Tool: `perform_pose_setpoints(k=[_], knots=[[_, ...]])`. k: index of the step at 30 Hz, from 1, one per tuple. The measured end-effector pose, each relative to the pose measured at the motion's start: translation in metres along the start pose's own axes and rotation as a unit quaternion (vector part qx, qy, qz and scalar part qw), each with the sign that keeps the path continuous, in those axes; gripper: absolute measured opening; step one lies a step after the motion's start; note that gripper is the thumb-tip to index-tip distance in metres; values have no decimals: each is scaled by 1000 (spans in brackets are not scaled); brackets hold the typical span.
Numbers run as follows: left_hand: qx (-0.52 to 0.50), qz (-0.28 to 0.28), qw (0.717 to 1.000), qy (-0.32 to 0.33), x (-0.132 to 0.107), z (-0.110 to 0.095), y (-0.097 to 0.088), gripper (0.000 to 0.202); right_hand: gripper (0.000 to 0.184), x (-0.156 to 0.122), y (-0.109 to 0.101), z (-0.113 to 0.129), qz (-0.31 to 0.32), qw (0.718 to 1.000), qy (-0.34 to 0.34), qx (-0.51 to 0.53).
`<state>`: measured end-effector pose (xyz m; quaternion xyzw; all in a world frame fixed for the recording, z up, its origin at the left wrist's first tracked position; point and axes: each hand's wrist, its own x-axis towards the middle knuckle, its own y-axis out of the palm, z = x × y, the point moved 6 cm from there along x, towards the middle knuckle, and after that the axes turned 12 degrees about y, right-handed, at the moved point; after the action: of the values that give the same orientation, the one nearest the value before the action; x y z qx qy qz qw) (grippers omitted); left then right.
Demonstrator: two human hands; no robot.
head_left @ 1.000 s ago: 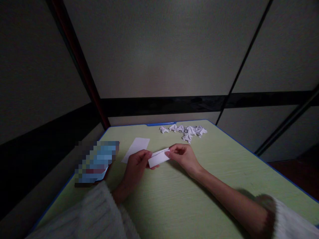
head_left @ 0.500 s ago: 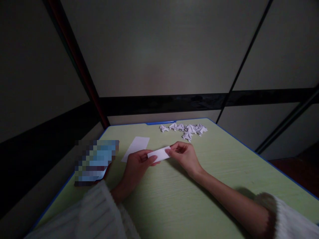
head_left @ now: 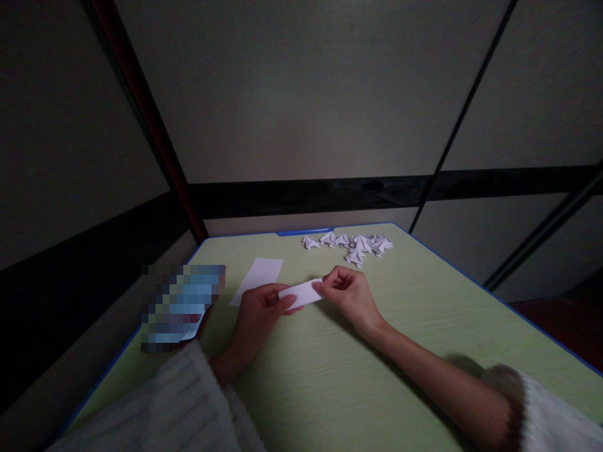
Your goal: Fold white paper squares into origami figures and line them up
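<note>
A small white strip of folded paper (head_left: 301,294) is held above the table between my two hands. My left hand (head_left: 261,314) pinches its left end, thumb on top and fingers beneath. At the right end, the thumb and fingers of my right hand (head_left: 351,295) grip the paper. A flat white sheet of paper (head_left: 259,276) lies on the table just beyond my left hand. Farther back sit several small folded paper figures (head_left: 360,245), white and pointed, grouped in a loose cluster.
The pale green table (head_left: 424,295) has a blue edge and a blue strip (head_left: 306,232) at its far side. To the left lies a pixelated, bluish flat object (head_left: 188,307) with a dark red edge. Grey panels (head_left: 301,94) with a black band rise behind the table.
</note>
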<state>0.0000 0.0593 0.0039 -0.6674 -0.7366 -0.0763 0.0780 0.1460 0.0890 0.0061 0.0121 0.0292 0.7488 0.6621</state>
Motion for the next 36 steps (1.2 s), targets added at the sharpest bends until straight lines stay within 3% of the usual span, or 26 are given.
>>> perform_pose_setpoints(k=[6, 13, 16, 22, 33, 36], knots=[[46, 36, 998, -10, -1, 2, 0, 11, 27, -2, 2, 1, 13, 998, 1, 63], [87, 127, 987, -42, -7, 9, 11, 14, 38, -3, 3, 3, 25, 995, -15, 99], [86, 120, 988, -43, -8, 9, 12, 13, 40, -3, 4, 2, 30, 995, -1, 94], [98, 81, 992, -11, -8, -1, 9, 9, 48, -7, 19, -6, 98, 992, 74, 12], [57, 71, 995, -47, -7, 0, 15, 11, 63, 6, 14, 0, 109, 992, 67, 12], [54, 58, 995, -65, -9, 0, 10, 13, 55, 17, -6, 6, 73, 996, 46, -1]])
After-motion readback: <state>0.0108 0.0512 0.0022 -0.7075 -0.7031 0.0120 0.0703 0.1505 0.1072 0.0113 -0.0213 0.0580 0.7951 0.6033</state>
